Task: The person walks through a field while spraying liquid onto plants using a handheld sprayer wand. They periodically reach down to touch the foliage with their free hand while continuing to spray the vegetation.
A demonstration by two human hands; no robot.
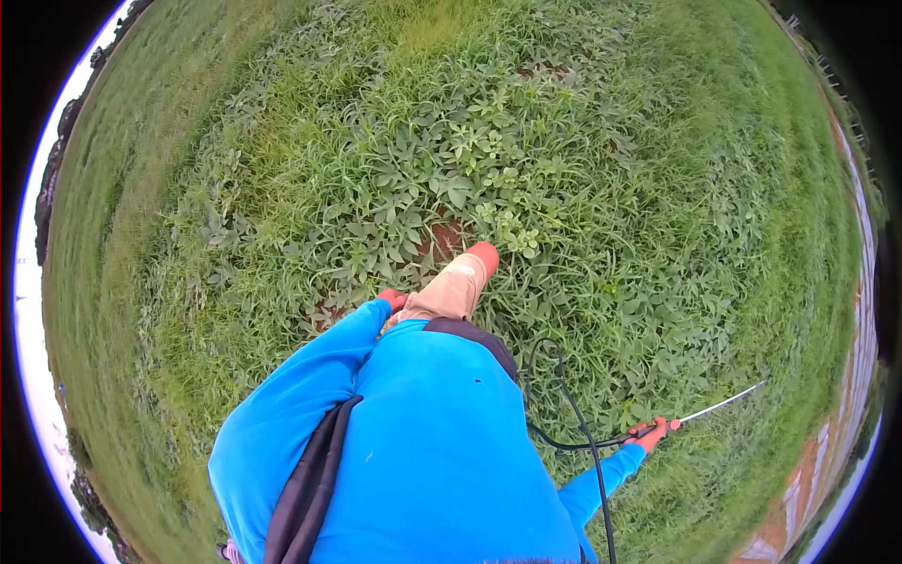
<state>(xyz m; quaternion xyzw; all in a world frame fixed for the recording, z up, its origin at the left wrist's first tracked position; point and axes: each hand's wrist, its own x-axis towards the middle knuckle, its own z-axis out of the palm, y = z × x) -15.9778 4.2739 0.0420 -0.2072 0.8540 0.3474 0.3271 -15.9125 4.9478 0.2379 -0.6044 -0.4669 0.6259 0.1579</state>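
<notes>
My right hand [648, 432] is closed round the dark handle of a spray wand, out to the right. From its reddish fitting a thin metal tube [719, 404] points up and right over the weeds. A black hose [590, 437] loops from the handle back toward my body. My left hand [394, 300] is by my waist, against the beige trousers [449, 293]; its fingers are curled, and what they grip, if anything, is too small to tell. A dark strap [315, 479] crosses the left side of my blue shirt [432, 451].
Dense grass and broad-leaved plants [451, 150] surround me. Reddish soil [442, 235] shows just ahead of my bent knee. A pale strip of ground [827, 451] runs along the far right edge, with trees at the far left.
</notes>
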